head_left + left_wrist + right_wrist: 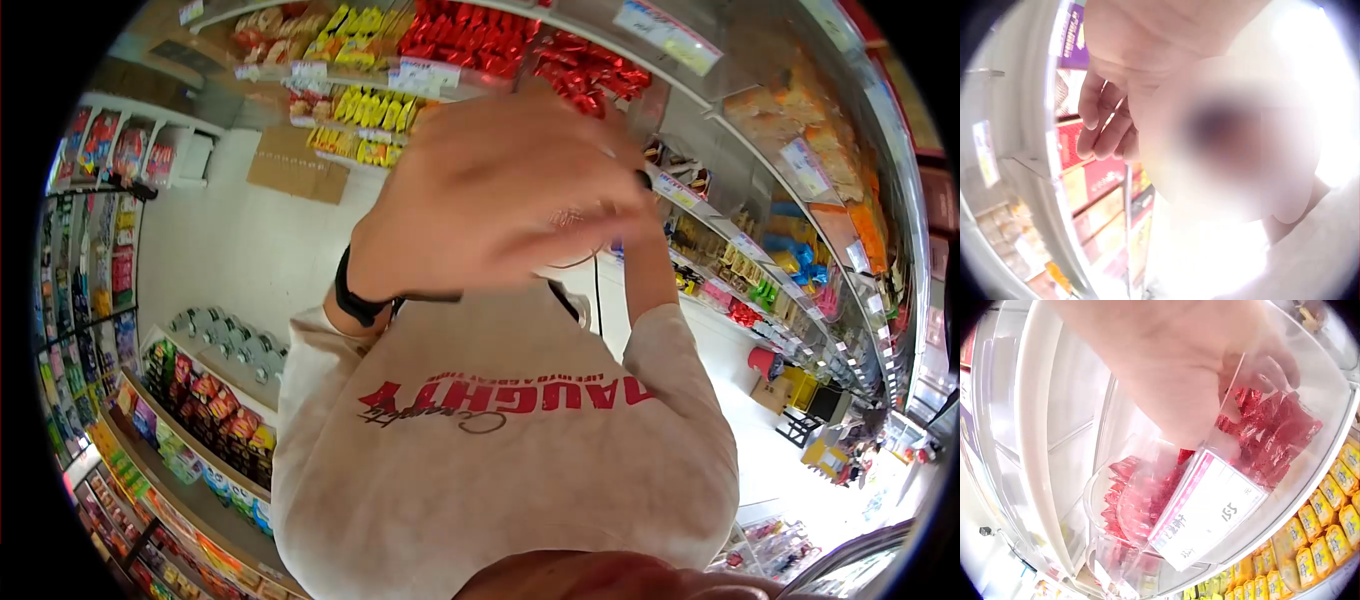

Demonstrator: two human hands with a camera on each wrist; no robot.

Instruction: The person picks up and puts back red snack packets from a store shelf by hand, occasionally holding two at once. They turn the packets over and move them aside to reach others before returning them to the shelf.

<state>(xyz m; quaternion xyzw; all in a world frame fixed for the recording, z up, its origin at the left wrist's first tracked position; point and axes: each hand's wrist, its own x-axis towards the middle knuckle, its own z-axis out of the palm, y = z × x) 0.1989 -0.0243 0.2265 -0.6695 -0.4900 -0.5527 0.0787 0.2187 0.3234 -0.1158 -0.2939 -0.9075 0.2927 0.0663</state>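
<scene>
My left hand, with a black band at its wrist, crosses the middle of the head view, blurred. In the left wrist view its fingers hang loosely bent with nothing in them. My right hand reaches into a clear plastic bin of shiny red-wrapped packets. Its fingertips are right at the packets, partly behind the clear plastic; I cannot tell whether they grip one. In the head view the left hand hides most of the right one, leaving the right forearm showing.
A price card hangs on the bin's front. Yellow packets line the neighbouring bins. Shelves of snacks curve along the right, with another low rack at the left. A cardboard box lies on the pale floor.
</scene>
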